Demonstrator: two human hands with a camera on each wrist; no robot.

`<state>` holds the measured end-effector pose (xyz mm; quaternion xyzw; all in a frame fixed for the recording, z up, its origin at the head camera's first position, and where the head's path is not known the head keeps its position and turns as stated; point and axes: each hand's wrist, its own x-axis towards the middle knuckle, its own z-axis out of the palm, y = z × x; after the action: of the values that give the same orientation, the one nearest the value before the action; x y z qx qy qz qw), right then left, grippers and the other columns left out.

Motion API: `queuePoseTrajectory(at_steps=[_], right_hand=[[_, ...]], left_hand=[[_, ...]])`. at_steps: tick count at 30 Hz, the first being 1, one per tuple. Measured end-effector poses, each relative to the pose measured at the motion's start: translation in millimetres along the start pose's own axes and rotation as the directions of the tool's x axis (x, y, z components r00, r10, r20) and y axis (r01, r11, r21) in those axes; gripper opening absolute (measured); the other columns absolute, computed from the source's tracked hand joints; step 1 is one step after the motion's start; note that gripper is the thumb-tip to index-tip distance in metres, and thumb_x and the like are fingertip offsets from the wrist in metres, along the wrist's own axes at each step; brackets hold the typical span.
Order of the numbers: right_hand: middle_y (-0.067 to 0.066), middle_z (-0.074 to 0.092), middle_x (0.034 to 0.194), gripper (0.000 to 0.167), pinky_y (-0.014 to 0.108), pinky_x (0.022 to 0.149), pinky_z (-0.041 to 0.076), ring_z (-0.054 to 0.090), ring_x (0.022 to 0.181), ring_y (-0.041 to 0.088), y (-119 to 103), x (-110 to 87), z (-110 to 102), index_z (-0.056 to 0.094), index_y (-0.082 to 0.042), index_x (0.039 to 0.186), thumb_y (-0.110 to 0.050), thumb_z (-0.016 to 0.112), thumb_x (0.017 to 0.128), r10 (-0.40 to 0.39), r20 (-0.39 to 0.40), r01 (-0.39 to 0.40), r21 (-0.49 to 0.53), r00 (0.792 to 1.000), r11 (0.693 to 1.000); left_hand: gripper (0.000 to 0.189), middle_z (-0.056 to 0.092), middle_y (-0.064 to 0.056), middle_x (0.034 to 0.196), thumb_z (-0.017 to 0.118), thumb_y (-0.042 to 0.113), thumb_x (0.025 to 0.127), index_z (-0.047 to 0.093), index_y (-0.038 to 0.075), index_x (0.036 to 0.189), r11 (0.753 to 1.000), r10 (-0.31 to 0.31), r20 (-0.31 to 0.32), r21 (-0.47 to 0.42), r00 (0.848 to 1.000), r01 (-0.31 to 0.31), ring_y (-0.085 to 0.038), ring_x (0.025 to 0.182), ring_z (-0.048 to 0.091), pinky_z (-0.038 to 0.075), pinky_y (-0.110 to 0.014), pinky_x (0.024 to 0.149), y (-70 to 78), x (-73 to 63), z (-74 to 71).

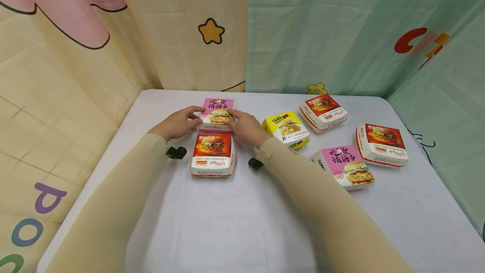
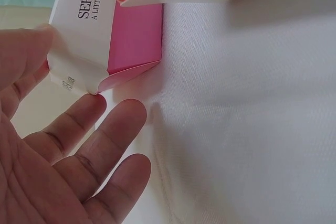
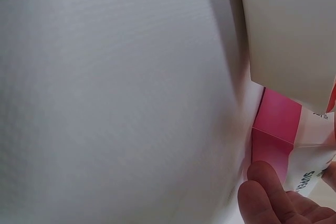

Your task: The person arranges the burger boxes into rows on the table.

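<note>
Between my two hands a pink and white burger box (image 1: 217, 114) sits near the table's back edge, behind a red and white burger box (image 1: 212, 155). My left hand (image 1: 181, 122) holds the pink box's left side with thumb and forefinger; in the left wrist view its other fingers (image 2: 118, 124) spread out beside the box's corner. From the right, my right hand (image 1: 248, 127) grips the same box, thumb near its front corner and forefinger farther back. The right wrist view shows fingertips (image 3: 262, 177) against the pink lower side, with part of that hand out of frame.
To the right stand a yellow burger box (image 1: 286, 129), a second pink burger box (image 1: 345, 167) and two more red burger boxes, one at the back (image 1: 323, 113) and one farther right (image 1: 381, 144). A white cloth covers the table (image 1: 212, 222); patterned curtains (image 1: 204, 66) hang around it.
</note>
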<state>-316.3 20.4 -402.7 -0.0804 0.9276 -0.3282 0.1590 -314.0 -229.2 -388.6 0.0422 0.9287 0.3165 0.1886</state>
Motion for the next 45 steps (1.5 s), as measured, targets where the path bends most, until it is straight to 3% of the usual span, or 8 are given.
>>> queuePoseTrajectory(at_steps=[5, 13, 29, 45], right_hand=[[0.002, 0.044, 0.167, 0.060, 0.049, 0.125, 0.038, 0.045, 0.148, 0.026, 0.5, 0.5, 0.5, 0.037, -0.035, 0.165, -0.043, 0.056, 0.108, 0.004, -0.001, -0.004, 0.001, 1.000, 1.000], [0.001, 0.044, 0.167, 0.060, 0.047, 0.120, 0.042, 0.049, 0.140, 0.025, 0.8, 1.5, 1.4, 0.037, -0.036, 0.164, -0.043, 0.056, 0.108, 0.003, -0.006, -0.003, 0.011, 1.000, 1.000], [0.000, 0.041, 0.169, 0.059, 0.049, 0.127, 0.034, 0.042, 0.153, 0.026, -0.3, -0.6, 0.7, 0.036, -0.036, 0.165, -0.043, 0.054, 0.109, 0.000, -0.007, 0.000, -0.001, 1.000, 1.000], [0.001, 0.042, 0.168, 0.058, 0.049, 0.127, 0.035, 0.043, 0.153, 0.026, -1.0, -1.5, 1.0, 0.036, -0.036, 0.164, -0.042, 0.054, 0.109, -0.002, -0.013, 0.002, -0.008, 1.000, 1.000]], left_hand=[[0.057, 0.053, -0.016, 0.155, 0.055, 0.041, 0.109, 0.038, 0.033, 0.162, 1.000, -0.004, -0.004, 0.001, 1.000, 0.004, -0.033, 0.123, 0.064, 0.044, -0.063, 0.115, 0.9, -1.0, 0.1], [0.058, 0.053, -0.017, 0.155, 0.055, 0.042, 0.109, 0.037, 0.033, 0.163, 1.000, 0.003, -0.004, 0.008, 1.000, -0.003, -0.033, 0.124, 0.063, 0.043, -0.064, 0.116, 0.8, -1.2, 0.4], [0.058, 0.052, -0.018, 0.156, 0.054, 0.044, 0.109, 0.037, 0.032, 0.163, 1.000, 0.015, 0.000, 0.009, 1.000, -0.015, -0.034, 0.125, 0.064, 0.042, -0.065, 0.116, 2.4, -3.7, -0.2], [0.056, 0.053, -0.017, 0.155, 0.055, 0.041, 0.109, 0.039, 0.032, 0.162, 1.000, 0.024, -0.013, -0.004, 1.000, -0.024, -0.032, 0.121, 0.066, 0.043, -0.061, 0.116, -2.2, 0.7, 1.5]])
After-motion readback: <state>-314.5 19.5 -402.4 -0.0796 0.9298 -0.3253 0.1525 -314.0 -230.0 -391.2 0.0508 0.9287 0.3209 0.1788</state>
